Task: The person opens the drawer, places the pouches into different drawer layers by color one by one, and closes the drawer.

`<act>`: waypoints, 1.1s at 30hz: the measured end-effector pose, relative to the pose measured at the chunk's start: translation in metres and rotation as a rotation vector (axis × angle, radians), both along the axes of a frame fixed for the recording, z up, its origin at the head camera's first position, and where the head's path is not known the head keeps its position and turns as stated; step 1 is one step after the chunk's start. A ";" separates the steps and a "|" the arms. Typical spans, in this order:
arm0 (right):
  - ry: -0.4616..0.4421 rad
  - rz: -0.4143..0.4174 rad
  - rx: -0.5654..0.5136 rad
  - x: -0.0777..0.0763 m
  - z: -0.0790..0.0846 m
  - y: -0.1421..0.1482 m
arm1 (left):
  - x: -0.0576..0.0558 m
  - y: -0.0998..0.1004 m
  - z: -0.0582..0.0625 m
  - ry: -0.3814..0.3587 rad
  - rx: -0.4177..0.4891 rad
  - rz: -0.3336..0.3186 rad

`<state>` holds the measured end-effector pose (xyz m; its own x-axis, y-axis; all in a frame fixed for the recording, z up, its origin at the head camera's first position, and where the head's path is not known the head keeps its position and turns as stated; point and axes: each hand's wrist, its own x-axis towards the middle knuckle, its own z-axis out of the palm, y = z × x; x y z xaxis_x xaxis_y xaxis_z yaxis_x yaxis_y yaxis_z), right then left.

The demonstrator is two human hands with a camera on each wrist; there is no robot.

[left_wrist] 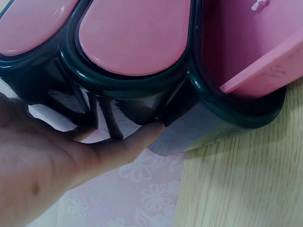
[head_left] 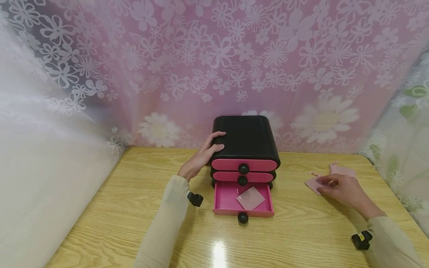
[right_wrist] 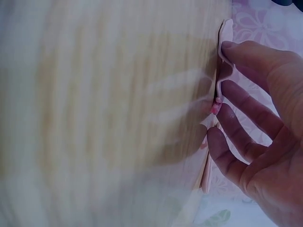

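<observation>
A small black drawer cabinet [head_left: 246, 136] with pink drawer fronts stands at the back of the table. My left hand [head_left: 200, 158] rests against its left side, with fingertips reaching onto the top edge. The bottom drawer [head_left: 221, 201] is pulled out, and one pink drawstring pouch [head_left: 251, 198] lies flat inside it. To the right, my right hand [head_left: 343, 190] pinches another pink pouch [head_left: 312, 184] at the table surface. The right wrist view shows that pouch [right_wrist: 227, 71] buckled up between thumb and fingers. Just behind this hand lies a third pouch [head_left: 342, 170], partly covered by it.
The two upper drawers are closed, each with a round black knob [head_left: 243, 169]. The open drawer's knob [head_left: 242, 218] juts toward the table's front. A flowered pink curtain [head_left: 201, 74] hangs right behind the wooden table [head_left: 151, 223].
</observation>
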<state>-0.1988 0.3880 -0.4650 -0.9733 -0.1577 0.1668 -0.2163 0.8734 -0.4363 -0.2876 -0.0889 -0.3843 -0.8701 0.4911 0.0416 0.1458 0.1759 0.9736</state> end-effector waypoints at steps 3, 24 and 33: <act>-0.011 0.005 -0.007 0.001 0.000 -0.001 | 0.000 0.000 0.000 0.001 0.000 0.001; 0.085 0.055 0.015 0.003 -0.002 -0.003 | 0.000 0.000 -0.001 0.003 0.010 -0.011; 0.097 0.044 0.023 0.005 -0.003 -0.004 | 0.000 0.000 -0.001 -0.003 0.011 -0.011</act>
<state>-0.1936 0.3843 -0.4676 -0.9448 -0.2048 0.2557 -0.2949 0.8716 -0.3916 -0.2879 -0.0893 -0.3851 -0.8649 0.5000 0.0444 0.1447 0.1636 0.9759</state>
